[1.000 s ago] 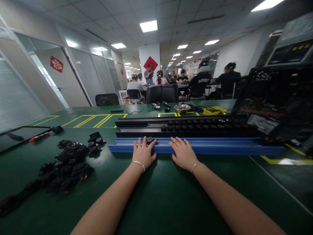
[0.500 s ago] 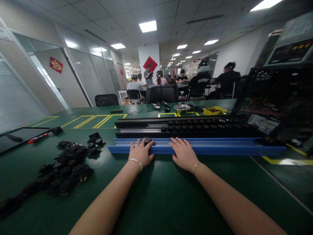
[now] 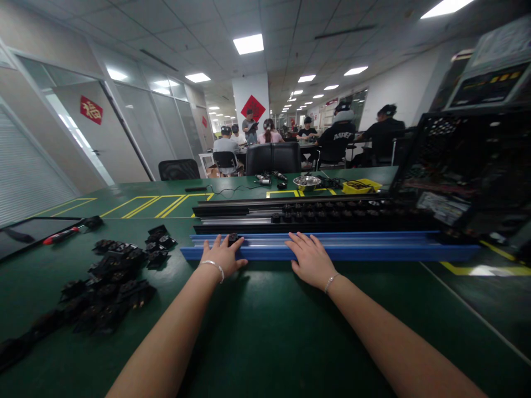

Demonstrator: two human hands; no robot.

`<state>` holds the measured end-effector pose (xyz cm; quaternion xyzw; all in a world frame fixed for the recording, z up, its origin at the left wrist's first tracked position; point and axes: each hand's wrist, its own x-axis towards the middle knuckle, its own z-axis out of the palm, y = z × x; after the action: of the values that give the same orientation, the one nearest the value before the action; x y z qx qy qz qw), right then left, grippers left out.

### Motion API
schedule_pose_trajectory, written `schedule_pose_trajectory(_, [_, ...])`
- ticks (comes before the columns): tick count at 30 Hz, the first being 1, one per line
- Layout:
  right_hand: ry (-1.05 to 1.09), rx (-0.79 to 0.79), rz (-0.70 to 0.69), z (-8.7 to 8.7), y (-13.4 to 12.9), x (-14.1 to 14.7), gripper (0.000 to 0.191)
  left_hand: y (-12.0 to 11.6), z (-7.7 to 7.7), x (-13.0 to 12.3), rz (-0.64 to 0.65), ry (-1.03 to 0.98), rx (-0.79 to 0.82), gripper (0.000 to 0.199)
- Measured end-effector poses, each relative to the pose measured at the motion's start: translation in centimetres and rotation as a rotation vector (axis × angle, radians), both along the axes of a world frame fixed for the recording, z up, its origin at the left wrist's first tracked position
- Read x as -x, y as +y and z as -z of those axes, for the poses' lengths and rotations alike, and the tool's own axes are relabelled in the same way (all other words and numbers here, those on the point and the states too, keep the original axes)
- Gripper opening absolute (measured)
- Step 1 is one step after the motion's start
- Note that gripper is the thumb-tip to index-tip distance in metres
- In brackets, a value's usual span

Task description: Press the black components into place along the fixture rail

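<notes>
A long blue channel rail [image 3: 373, 251] lies crosswise in front of me. My left hand [image 3: 219, 257] rests over its left part, fingers spread. A small black socket-like module [image 3: 233, 238] sits in the channel between the tips of two of those fingers; whether they press on it is hard to see. Farther right, my right hand [image 3: 311, 258] lies flat on the rail with fingers stretched out and nothing in it. To the left, a heap of similar black modules [image 3: 114, 271] is spread over the green table [image 3: 265, 342].
Behind the blue rail are black rails [image 3: 224, 228] holding several modules. A red-handled screwdriver [image 3: 62, 235] lies at left. Farther back are a metal bowl [image 3: 307, 181] and a yellow tray [image 3: 360, 186]. An open black case [image 3: 460, 155] stands at right. Several people sit beyond.
My left hand has moved left along the blue rail, and the small black module has shifted left with it. The right hand has stayed in place on the rail.
</notes>
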<state>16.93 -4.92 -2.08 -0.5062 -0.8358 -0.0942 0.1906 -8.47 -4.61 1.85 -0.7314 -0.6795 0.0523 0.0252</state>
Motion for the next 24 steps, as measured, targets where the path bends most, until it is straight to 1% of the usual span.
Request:
schedule_pose_trajectory(15, [-0.006, -0.001, 0.004, 0.0, 0.1, 0.0, 0.046, 0.4, -0.6, 1.9, -0.063, 0.021, 0.083, 0.070])
schedule_pose_trajectory(24, [-0.002, 0.002, 0.000, -0.1, 0.1, 0.0, 0.045, 0.7, -0.7, 2.6, -0.063, 0.020, 0.105, 0.069])
